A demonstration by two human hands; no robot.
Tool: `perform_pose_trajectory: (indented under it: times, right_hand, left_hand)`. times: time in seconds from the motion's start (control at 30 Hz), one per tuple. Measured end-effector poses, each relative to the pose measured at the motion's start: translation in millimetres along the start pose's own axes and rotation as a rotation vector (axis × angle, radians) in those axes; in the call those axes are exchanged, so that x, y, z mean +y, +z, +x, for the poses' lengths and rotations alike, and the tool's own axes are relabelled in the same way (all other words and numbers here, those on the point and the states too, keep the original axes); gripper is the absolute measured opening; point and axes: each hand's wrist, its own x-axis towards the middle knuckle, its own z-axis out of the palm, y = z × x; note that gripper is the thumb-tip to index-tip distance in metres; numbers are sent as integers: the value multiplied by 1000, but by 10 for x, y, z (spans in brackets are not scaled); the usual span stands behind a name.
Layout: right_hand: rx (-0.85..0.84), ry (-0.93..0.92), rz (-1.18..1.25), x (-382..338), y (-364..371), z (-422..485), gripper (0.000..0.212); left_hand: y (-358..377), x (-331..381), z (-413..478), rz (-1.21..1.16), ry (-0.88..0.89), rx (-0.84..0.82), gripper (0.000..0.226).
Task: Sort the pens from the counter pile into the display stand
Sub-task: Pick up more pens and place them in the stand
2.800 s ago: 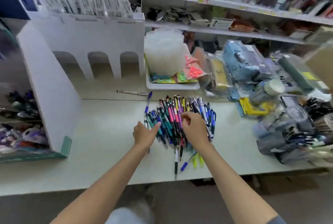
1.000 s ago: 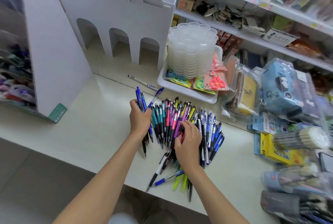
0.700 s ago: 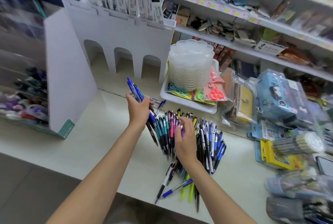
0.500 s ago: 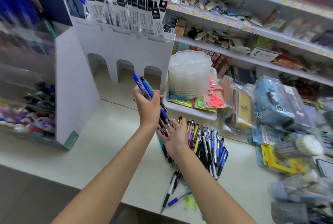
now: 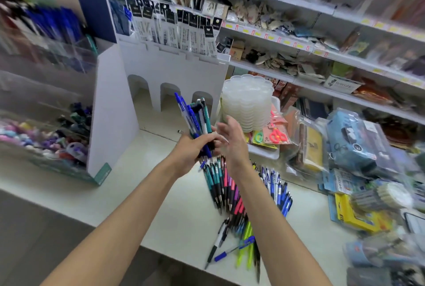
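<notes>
While a blue-and-teal plastic pen bundle (image 5: 197,118) is gripped by the left hand (image 5: 186,152), the right hand (image 5: 233,141) is spread loosely beside it. A large multicoloured pile (image 5: 218,184) is left unsorted at 5 o'clock.

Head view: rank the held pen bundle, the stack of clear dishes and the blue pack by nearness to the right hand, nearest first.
1. pen bundle: just left of the right hand, gripped in the left hand.
2. stack of clear dishes: just behind the right hand.
3. blue pack: far off to the right.
</notes>
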Motion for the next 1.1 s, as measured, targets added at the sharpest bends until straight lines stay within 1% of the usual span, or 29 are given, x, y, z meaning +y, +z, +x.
perform_pose_trajectory:
  times: [0.03,0.07,0.13,0.17,0.2,0.27,0.33,0.37,0.43,0.5,0.57,0.63,0.7,0.73,0.77,0.83,0.9,0.97,1.0,1.1]
  right_hand:
    - [-67,-70,-108,-101,-18,-25,48]
    - [-148,-131,-190,-188,-12,-40,65]
    - [-271,-233,-372,-299,127,-80,92]
    - [-298,-284,-451,-317,235,-105,100]
    - [-306,-328,-506,-305,341,-117,102]
    - [-315,-388,-518,-279,543,-167,94]
    - [-342,-395,-484,-255,718,-214,79]
    - [-366,-395,-469,-255,810,-250,76]
    - [-403,-418,-427,-259,1013,-298,75]
    - [-435,-474,-405,-300,1239,-330,69]
    - [-437,-546,-406,-385,1469,-324,57]
    - [-403,-589,-368,-493,1705,-286,44]
    - [-364,-652,-343,-586,1958,-233,34]
    - [-346,-713,-353,-610,2096,-195,29]
    - [-330,-781,-391,-623,2242,-156,23]
    - [-311,-874,-522,-612,2555,-53,15]
    - [-302,-869,-643,-598,2859,74,18]
    - [-293,-816,-693,-610,3129,178,26]
    - [-287,-797,-703,-615,3253,224,29]
    - [-237,-786,-678,-582,3595,294,39]
  left_hand:
    - [-56,42,-63,43,-34,-67,8]
    - [-99,69,-124,116,-49,-122,8]
    - [-146,130,-262,275,-39,-208,8]
    - [-166,169,-330,325,-26,-227,5]
    - [-190,206,-392,362,-13,-219,4]
    - [-292,288,-510,407,-11,-154,10]
    - [-443,367,-614,434,-38,-98,8]
    - [-524,403,-661,428,-62,-69,6]
    - [-675,494,-732,342,-121,-34,4]
    - [-819,634,-795,206,-155,-64,5]
    - [-1013,804,-851,97,-201,-122,12]
    - [-1219,967,-882,58,-217,-161,17]
    - [-1392,1113,-847,86,-163,-158,14]
    - [-1474,1183,-804,102,-120,-154,11]
    - [-1563,1254,-751,115,-78,-162,8]
    - [-1781,1405,-632,151,-6,-194,11]
    - [-2072,1573,-524,182,44,-217,21]
    - [-2412,1746,-423,191,65,-223,37]
    - [-2578,1832,-370,198,69,-226,41]
    - [-3004,2060,-242,222,81,-226,36]
